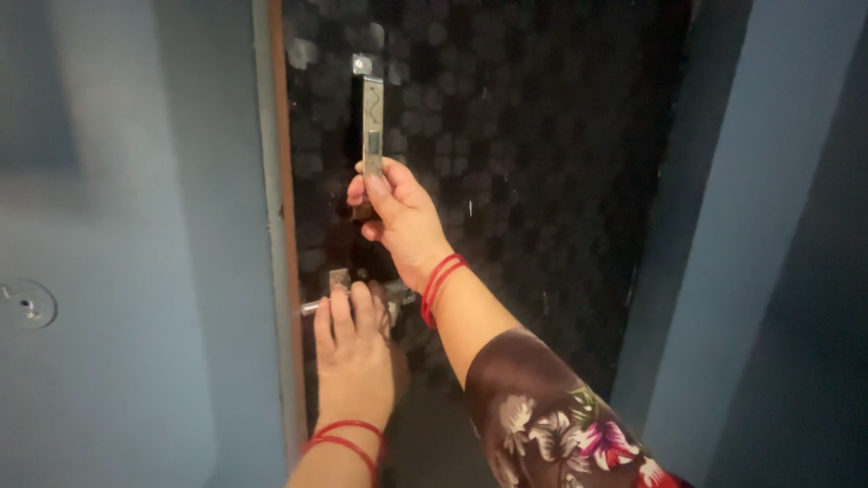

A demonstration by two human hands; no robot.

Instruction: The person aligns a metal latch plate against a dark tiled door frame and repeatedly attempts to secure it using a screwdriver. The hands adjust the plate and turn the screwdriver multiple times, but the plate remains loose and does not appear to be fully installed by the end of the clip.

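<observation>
A dark door (542, 163) with a faint pattern of pale hexagons fills the middle of the view, set between blue walls (117, 226) on the left and a blue door frame (723, 235) on the right. High on the door, near its left edge, sits an upright metal bolt (372, 113). The right hand (398, 212) reaches up to it, fingers curled tight around the bolt's lower end. Lower down, a horizontal metal latch (348, 294) crosses the door edge. The left hand (353, 348) lies over it with fingers pressed on the bar; whether they close fully round it is hard to tell in the dim light. Both wrists wear red thread bands (438, 285), and the right arm has a dark flowered sleeve (551, 416). A small round metal fitting (27, 303) sits on the wall at far left.
</observation>
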